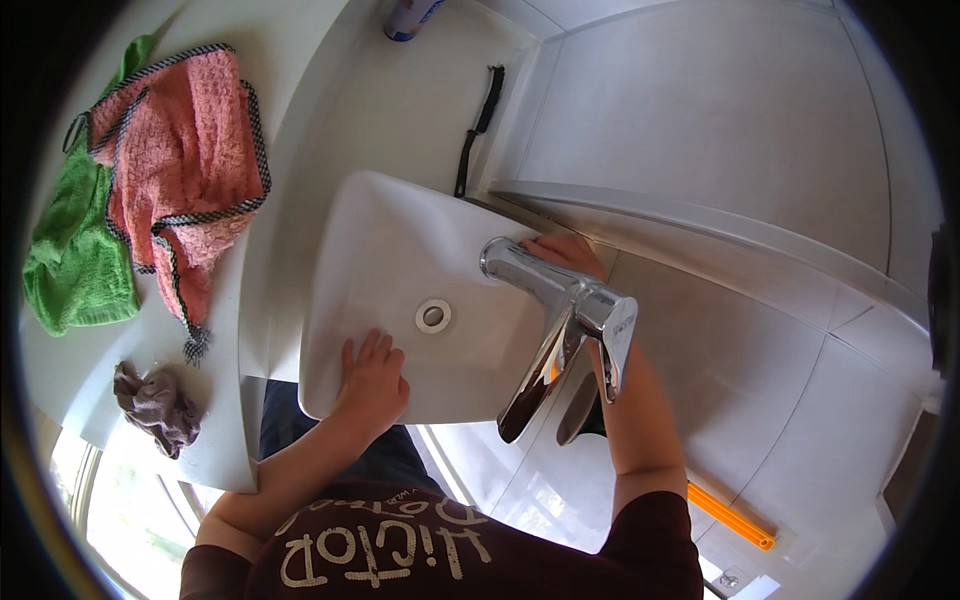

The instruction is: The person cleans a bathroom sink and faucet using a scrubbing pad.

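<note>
Resting inside the glossy white rectangular basin (375, 255) below the shiny chrome faucet (572, 292), the bare left hand (374, 386) has fingers slightly apart, while the right hand (568, 252) is behind the faucet, its finger spread and hold indiscernible.

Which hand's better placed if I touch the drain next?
Probably the left hand: it's over the basin, nearer the drain, while the right hand is partly hidden behind the faucet.

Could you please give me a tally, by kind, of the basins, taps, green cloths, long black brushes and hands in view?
Basin: 1
Tap: 1
Green cloth: 1
Long black brush: 1
Hands: 2, left hand and right hand, the latter partly hidden
Total: 6
</note>
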Motion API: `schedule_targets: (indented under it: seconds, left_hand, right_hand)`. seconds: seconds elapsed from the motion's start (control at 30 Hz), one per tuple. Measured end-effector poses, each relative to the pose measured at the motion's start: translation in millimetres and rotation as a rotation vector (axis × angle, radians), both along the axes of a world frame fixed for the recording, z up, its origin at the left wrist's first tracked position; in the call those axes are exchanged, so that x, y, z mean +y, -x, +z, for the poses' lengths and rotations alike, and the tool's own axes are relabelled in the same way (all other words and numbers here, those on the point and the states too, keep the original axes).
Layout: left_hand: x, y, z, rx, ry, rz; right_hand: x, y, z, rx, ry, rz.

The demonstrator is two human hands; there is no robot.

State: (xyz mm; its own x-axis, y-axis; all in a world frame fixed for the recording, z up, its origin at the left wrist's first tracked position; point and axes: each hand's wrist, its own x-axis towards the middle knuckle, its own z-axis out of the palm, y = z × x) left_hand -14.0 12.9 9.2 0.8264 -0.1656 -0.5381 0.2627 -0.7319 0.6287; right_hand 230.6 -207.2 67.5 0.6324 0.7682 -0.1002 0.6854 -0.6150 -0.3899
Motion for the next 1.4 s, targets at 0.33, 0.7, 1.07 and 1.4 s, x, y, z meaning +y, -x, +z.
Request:
schedule_targets:
  seconds: [0.33,0.7,1.07,1.4]
  left_hand:
    - [2.0,1.5,-1.6,-0.024,0.042,0.04]
    - [2.7,-2.2,2.0,0.003,0.02,0.026]
    - [1.3,-3.8,1.6,0.005,0.005,0.015]
    - [1.5,-7.1,3.9,0.048,0.022,0.011]
  right_hand:
    - [61.6,-33.7,29.3,0.31,0.072,0.083]
    - [51.3,-34.4,34.9,0.363,0.136,0.017]
    - [57.5,-34.0,29.3,0.283,0.091,0.044]
    - [50.4,-36.5,30.0,0.297,0.142,0.066]
